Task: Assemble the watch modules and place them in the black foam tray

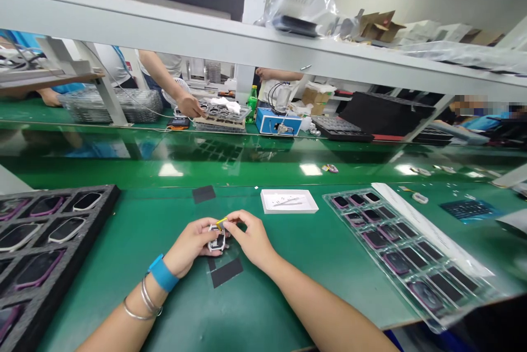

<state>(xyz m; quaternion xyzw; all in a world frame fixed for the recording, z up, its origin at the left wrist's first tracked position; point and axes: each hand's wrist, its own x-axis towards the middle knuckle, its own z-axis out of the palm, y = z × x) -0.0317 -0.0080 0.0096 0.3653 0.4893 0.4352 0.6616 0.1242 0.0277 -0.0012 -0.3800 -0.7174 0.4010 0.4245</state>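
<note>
Left hand (191, 245), centre of frame: mostly closed, grips a white watch case (216, 243) by its left side between thumb and fingers; wears a blue wristband (163, 273) and silver bangles (144, 302). Right hand (253, 236), just right of centre: pinches a yellow strip (221, 223) between thumb and forefinger at the upper edge of the case. White watch case, centre: held over a green tabletop (296, 286), with dark and pale parts showing inside.

Just below the hands: black card (228, 273), lying flat. Above them: dark card (203, 194). Right of centre: shallow white box (289, 211), containing small slender pieces. Lower right: clear tray (440, 320), holding purple-rimmed watch faces and dark rectangles. Lower left: grey foam tray (99, 216), bearing purple-rimmed and white-rimmed watch faces. Upper centre: co-worker's hand (189, 105), at a stack of trays (222, 126); farther right, blue machine (272, 122).
</note>
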